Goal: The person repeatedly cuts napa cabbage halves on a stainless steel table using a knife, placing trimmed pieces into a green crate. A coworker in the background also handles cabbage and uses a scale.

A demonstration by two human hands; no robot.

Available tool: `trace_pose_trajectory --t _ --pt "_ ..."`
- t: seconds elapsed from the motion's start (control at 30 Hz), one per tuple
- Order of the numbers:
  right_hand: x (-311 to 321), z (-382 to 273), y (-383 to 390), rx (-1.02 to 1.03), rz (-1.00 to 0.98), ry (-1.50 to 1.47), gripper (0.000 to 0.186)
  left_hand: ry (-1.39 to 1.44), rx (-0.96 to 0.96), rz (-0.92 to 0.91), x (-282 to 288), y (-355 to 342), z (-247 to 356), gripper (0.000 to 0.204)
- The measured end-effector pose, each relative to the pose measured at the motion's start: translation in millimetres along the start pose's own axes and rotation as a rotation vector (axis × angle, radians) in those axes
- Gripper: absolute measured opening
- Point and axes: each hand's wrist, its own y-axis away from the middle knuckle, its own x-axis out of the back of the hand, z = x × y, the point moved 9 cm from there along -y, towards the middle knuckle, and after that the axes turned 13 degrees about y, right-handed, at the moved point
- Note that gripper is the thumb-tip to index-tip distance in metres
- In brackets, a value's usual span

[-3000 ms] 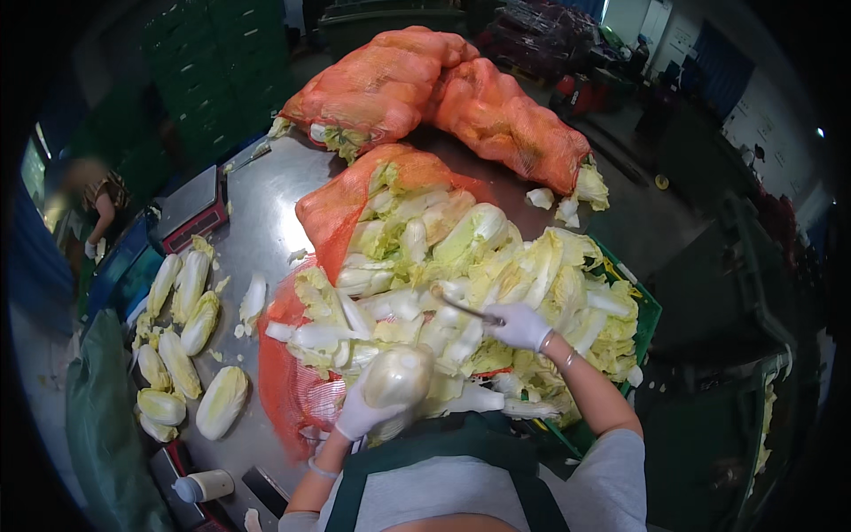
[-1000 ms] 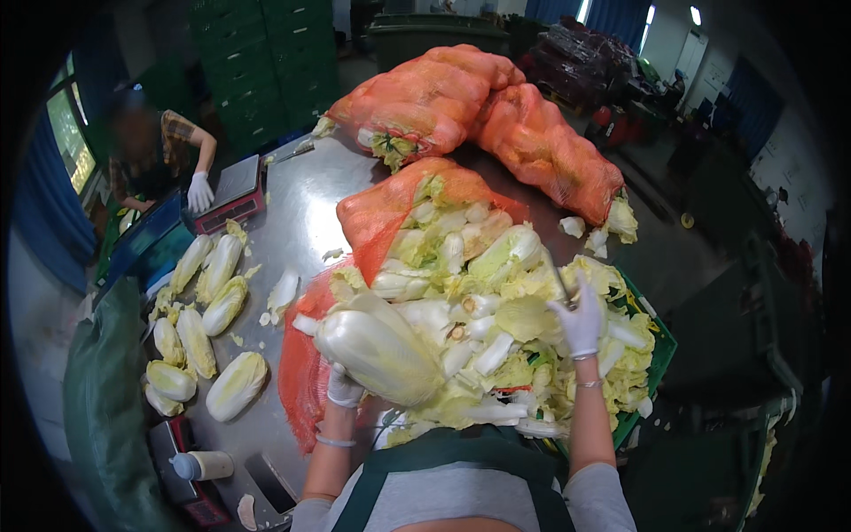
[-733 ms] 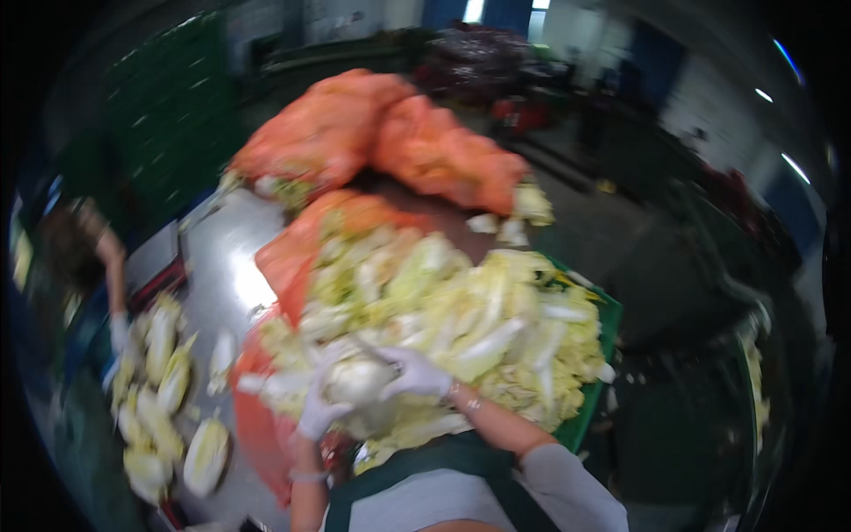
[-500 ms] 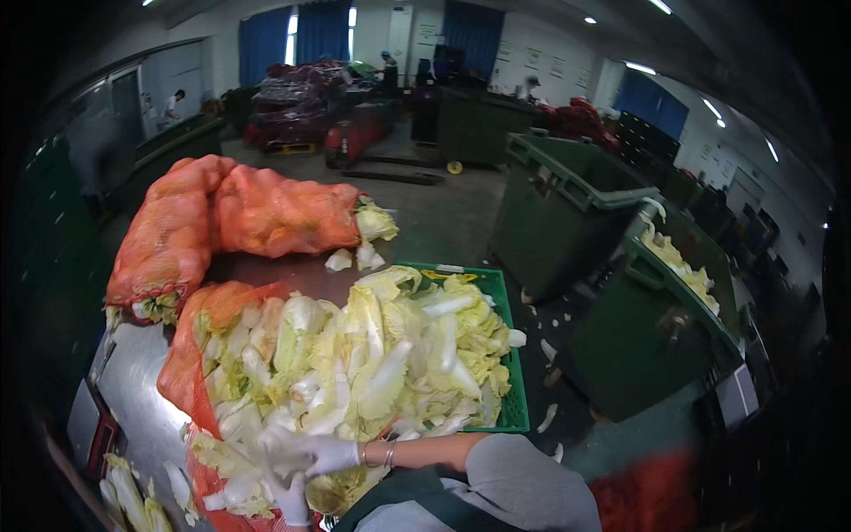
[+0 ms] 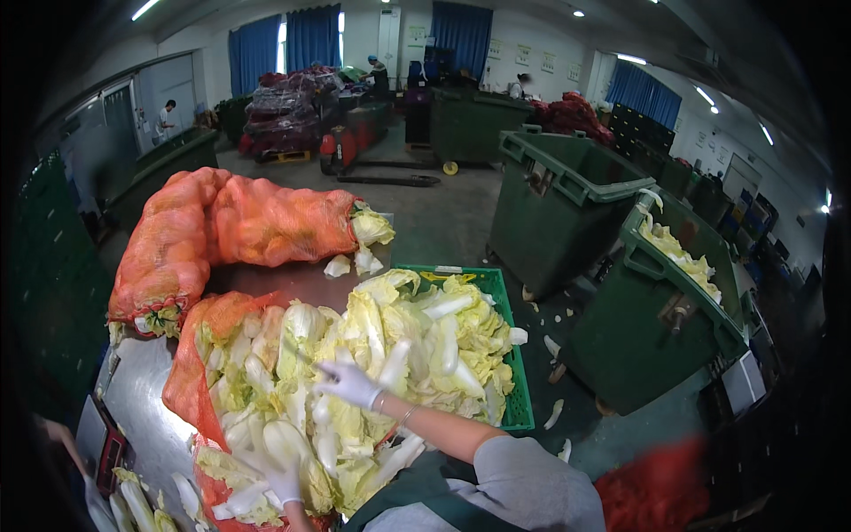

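A loose heap of pale Chinese cabbage heads and leaves (image 5: 363, 328) covers an opened orange mesh sack (image 5: 184, 372) and a green plastic crate (image 5: 517, 390). My right hand (image 5: 350, 384), in a white glove, is over the middle of the heap. A thin dark streak runs from its fingers toward the upper left; motion blur hides what it is. Lower down, my gloved left hand (image 5: 279, 483) lies with fingers stretched, blurred, at a whole Chinese cabbage (image 5: 288, 443) and loose leaves. I cannot tell how firmly it touches them.
Filled orange mesh sacks (image 5: 284, 222) lie across the metal table's (image 5: 146, 377) far side. Two green wheeled bins (image 5: 558, 213) stand right, the nearer one (image 5: 656, 328) holding leaves. Scraps litter the floor. Another person's arm (image 5: 66, 448) shows at the left edge. A pallet jack (image 5: 341, 151) stands beyond.
My right hand has moved away from my left, up and slightly right over the heap. My left hand has shifted slightly left. The whole cabbage beside it now shows.
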Motion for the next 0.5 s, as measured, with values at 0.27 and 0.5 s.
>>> trace_pose_trajectory --t 0.27,0.5 --pt "-201 14 27 -0.255 -0.712 -0.603 0.056 -0.082 -0.080 0.147 17 32 -34 0.092" --pt "-212 -24 45 -0.171 -0.764 -0.861 0.051 -0.200 -0.483 0.226 31 86 26 0.082"
